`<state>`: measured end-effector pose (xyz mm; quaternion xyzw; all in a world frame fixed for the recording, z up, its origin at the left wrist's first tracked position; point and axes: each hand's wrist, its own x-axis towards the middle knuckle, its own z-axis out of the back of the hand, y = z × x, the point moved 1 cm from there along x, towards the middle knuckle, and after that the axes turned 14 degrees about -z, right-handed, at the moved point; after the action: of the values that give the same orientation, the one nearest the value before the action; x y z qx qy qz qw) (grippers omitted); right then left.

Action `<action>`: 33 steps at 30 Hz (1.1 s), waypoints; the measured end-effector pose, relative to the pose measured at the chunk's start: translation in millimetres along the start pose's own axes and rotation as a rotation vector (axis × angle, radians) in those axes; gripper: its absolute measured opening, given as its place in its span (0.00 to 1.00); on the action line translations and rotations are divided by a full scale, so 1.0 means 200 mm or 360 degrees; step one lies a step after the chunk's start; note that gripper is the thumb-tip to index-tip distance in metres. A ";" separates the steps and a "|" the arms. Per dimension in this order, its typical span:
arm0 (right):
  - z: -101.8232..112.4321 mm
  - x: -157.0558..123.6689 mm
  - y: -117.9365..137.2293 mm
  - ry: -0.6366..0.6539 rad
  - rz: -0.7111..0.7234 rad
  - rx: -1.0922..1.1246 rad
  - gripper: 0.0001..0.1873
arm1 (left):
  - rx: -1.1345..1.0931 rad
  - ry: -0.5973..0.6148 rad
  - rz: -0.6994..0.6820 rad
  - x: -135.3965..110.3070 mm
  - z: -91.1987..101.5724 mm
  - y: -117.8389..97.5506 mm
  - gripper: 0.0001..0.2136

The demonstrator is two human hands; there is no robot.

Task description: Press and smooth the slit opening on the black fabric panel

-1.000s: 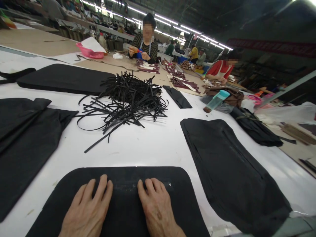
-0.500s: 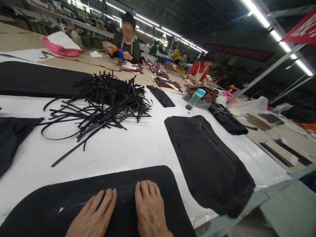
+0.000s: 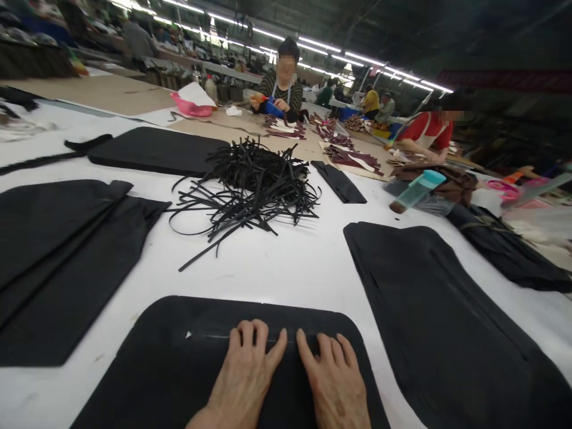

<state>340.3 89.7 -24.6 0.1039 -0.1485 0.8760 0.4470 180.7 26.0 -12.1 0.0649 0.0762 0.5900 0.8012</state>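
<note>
A black sheet panel (image 3: 156, 369) with rounded corners lies flat on the white tabletop at the near edge. My left hand (image 3: 245, 369) rests on it, fingers bent a little and the thumb held apart. Beside it, my right hand (image 3: 336, 378) also presses on the panel, its fingers spread. The two thumbs point toward each other with a small gap between them. Near a faint lengthwise line on the panel is a small white mark (image 3: 188, 335). Neither hand grips anything. A stack of black panels (image 3: 451, 322) lies to the right.
Beyond the panel sits a tangled heap of black strips (image 3: 263, 179). Folded black pieces (image 3: 67, 256) lie at left, and a thick black stack (image 3: 156, 149) behind. A teal-lidded bottle (image 3: 417, 190) lies tilted at right. Across the table, a person (image 3: 286, 89) handles small pieces.
The view has swung left, so things appear shifted right. My hands have come closer together on the panel, and my thumbs now show spread out.
</note>
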 end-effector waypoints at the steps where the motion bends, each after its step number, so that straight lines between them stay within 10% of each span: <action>1: -0.01 -0.01 -0.01 -0.0018 0.0057 -0.0027 0.28 | -0.0030 -0.0019 -0.0005 0.00 -0.01 0.00 0.26; 8: -0.13 -0.07 -0.13 -0.0051 0.0121 0.0085 0.31 | -0.0207 -0.0195 -0.0147 -0.19 -0.17 0.16 0.23; 19: -0.07 -0.03 -0.14 -0.0124 0.0213 0.0044 0.26 | -0.0241 -0.0208 0.0154 -0.49 -0.16 0.46 0.27; 27: 0.05 0.04 -0.10 0.0007 -0.0217 0.0274 0.10 | -0.0115 -0.0237 0.0412 -0.52 -0.15 0.61 0.21; 33: 0.14 0.25 0.10 0.0434 -0.0320 0.0596 0.07 | -0.0265 -0.0781 -0.0316 -0.42 -0.03 0.42 0.21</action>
<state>297.3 106.2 13.7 0.0799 0.0890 0.8452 0.5209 75.5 -29.1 1.6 0.1320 -0.1630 0.4793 0.8522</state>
